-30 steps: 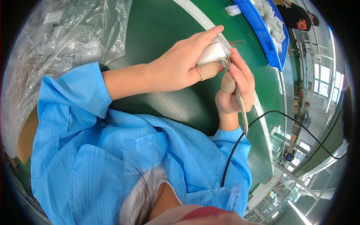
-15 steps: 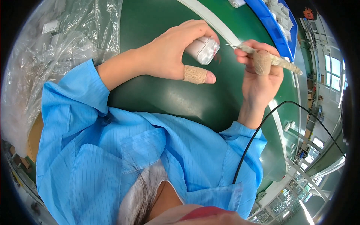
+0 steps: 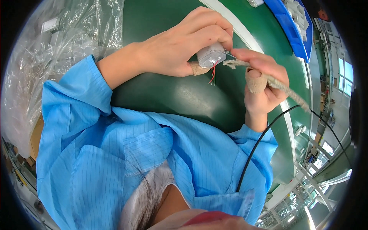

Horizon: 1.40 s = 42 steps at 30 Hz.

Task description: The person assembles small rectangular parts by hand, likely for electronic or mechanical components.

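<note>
My left hand [image 3: 199, 36] is closed around a small white plastic housing [image 3: 211, 56], its thumb wrapped in a tan bandage underneath. From the end face of the housing hang thin red wires [image 3: 213, 75] and what looks like a greenish one. In my right hand [image 3: 264, 74], also bandaged at the thumb, is a slim tool with a cloth-wrapped handle [image 3: 283, 89] and a thin metal tip. That tip meets the edge of the housing, close to the left fingers. The exact kind of tool does not show.
Under my hands lies a green work surface [image 3: 161, 96] with a pale curved strip [image 3: 237, 28]. Clear plastic bags [image 3: 76, 42] fill the left side. A blue bin [image 3: 283, 23] of white parts stands at the upper right. A black cable [image 3: 255, 145] crosses by my right sleeve.
My left hand has turned the housing so its wired end shows, and the thumb has closed beneath it. My right hand has brought the tool leftward to the housing.
</note>
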Available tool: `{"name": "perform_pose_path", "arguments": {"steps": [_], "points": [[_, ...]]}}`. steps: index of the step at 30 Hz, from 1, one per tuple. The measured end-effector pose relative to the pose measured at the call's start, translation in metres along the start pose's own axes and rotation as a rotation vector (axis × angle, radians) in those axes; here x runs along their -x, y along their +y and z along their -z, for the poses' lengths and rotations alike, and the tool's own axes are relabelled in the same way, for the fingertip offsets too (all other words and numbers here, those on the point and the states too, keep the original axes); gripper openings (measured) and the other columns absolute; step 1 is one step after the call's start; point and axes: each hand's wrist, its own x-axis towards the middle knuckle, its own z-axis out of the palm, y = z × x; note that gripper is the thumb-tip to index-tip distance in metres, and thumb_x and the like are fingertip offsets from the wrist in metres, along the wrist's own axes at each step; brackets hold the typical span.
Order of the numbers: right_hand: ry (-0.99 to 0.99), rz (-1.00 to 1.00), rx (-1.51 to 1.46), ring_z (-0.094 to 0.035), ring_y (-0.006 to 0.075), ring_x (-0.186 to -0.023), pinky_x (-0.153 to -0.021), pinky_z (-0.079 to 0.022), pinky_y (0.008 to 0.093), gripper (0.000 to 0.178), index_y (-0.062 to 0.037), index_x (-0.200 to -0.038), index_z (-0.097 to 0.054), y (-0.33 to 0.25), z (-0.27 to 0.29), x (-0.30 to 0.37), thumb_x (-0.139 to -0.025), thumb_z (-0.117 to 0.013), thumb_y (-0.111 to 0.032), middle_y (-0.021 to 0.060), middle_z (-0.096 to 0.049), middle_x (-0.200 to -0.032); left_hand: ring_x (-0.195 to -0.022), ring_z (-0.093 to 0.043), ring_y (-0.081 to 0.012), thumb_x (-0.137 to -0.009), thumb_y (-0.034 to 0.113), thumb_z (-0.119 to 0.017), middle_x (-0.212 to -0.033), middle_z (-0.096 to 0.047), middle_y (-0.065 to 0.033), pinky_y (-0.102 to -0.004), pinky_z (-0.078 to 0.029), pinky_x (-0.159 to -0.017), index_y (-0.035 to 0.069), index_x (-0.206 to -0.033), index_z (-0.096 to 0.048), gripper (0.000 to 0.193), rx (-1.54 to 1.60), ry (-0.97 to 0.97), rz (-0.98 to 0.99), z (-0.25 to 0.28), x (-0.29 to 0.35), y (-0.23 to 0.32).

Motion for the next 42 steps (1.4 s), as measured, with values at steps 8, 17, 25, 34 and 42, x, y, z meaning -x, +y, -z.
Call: {"name": "perform_pose_path", "arguments": {"steps": [8,17,25,34,42], "points": [[-0.256,0.043,0.276,-0.067,0.0359,-0.082,-0.069,-0.057,0.0395,0.019,0.0014,-0.096,-0.055,-0.024,0.001,-0.001,-0.088,-0.063,-0.015,0.0272,-0.064,-0.094,-0.106,-0.044,-0.0304,-0.058,0.01,-0.081,-0.112,-0.048,-0.0091,-0.037,-0.041,-0.088,0.01,-0.1,-0.054,0.05,-0.021,0.013,-0.067,0.004,0.001,0.002],[-0.194,0.363,0.616,-0.068,0.0316,-0.08,-0.066,-0.059,0.035,0.032,0.0047,-0.091,-0.061,-0.019,-0.018,0.003,-0.064,-0.078,0.0,0.0209,-0.065,-0.09,-0.104,-0.044,-0.0293,-0.054,0.008,-0.08,-0.107,-0.048,-0.0089,-0.0368,-0.04,-0.087,0.01,-0.098,-0.052,0.052,-0.046,0.0,-0.077,0.002,-0.001,0.003],[0.001,-0.126,0.138,-0.066,0.0228,-0.08,-0.071,-0.054,0.0292,0.016,0.0041,-0.096,-0.06,-0.02,-0.01,0.003,-0.082,-0.066,0.002,0.0183,-0.067,-0.092,-0.104,-0.045,-0.0276,-0.056,0.007,-0.079,-0.104,-0.048,-0.0075,-0.0362,-0.042,-0.087,0.009,-0.097,-0.053,0.049,-0.061,-0.05,-0.052,-0.003,-0.001,0.003],[-0.033,-0.305,-0.324,-0.063,0.0224,-0.086,-0.072,-0.05,0.03,0.012,-0.0004,-0.099,-0.055,0.016,0.005,0.004,-0.093,-0.054,-0.011,0.0189,-0.066,-0.093,-0.104,-0.046,-0.0281,-0.062,0.012,-0.079,-0.103,-0.049,-0.0065,-0.0371,-0.042,-0.088,0.008,-0.098,-0.052,0.045,0.033,-0.043,-0.063,-0.005,-0.001,-0.001],[0.029,-0.423,-0.828,-0.061,0.0263,-0.094,-0.08,-0.05,0.0359,0.017,-0.0026,-0.103,-0.055,0.033,0.001,0.013,-0.096,-0.049,-0.017,0.02,-0.063,-0.099,-0.096,-0.05,-0.0308,-0.065,0.018,-0.08,-0.104,-0.05,-0.0124,-0.0392,-0.041,-0.085,0.005,-0.101,-0.05,0.048,0.077,-0.078,-0.008,-0.004,-0.001,-0.001]]}}
